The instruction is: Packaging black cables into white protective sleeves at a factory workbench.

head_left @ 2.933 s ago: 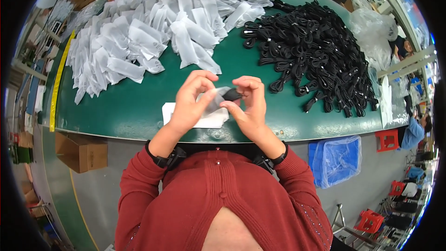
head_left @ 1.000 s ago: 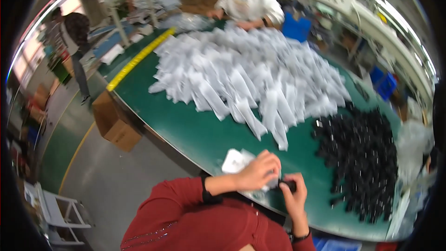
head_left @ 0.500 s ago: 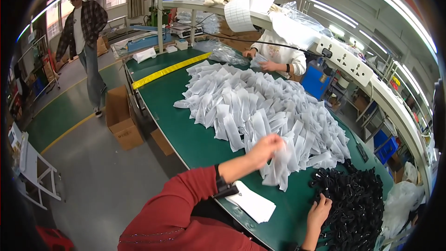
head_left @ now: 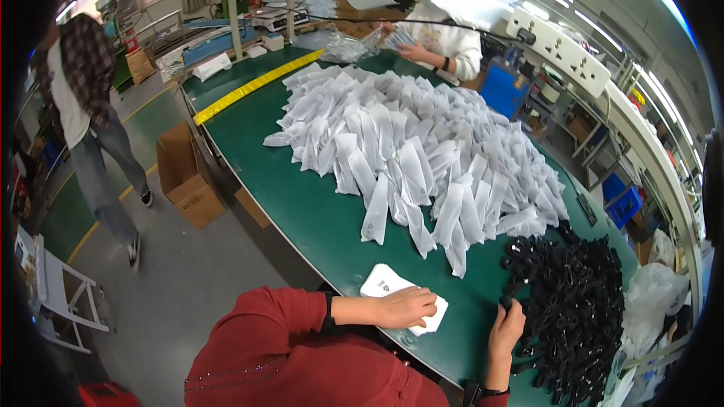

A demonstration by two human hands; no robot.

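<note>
My left hand [head_left: 407,307] rests on a stack of flat white pouches [head_left: 381,279] near the table's front edge. Its fingers are curled together at the stack's right end, pressing on the top pouch. Farther right, my right hand [head_left: 507,325] is closed, thumb and fingers pinching a bundled black cable [head_left: 511,288] at the left side of a heap of black cables [head_left: 569,316]. Beyond my hands spreads a large heap of filled, whitish translucent pouches [head_left: 422,151] on the green table [head_left: 271,188].
A yellow strip [head_left: 256,87] lies along the far left. Across the table a person [head_left: 445,45] in white handles a clear bag. Another person [head_left: 83,98] walks at left, beside an open carton [head_left: 188,181]. A power strip [head_left: 562,53] hangs at the upper right.
My left hand has let go of a filled pouch at the heap's near edge and come back to the white stack. My right hand now pinches a cable. The walking person has come nearer.
</note>
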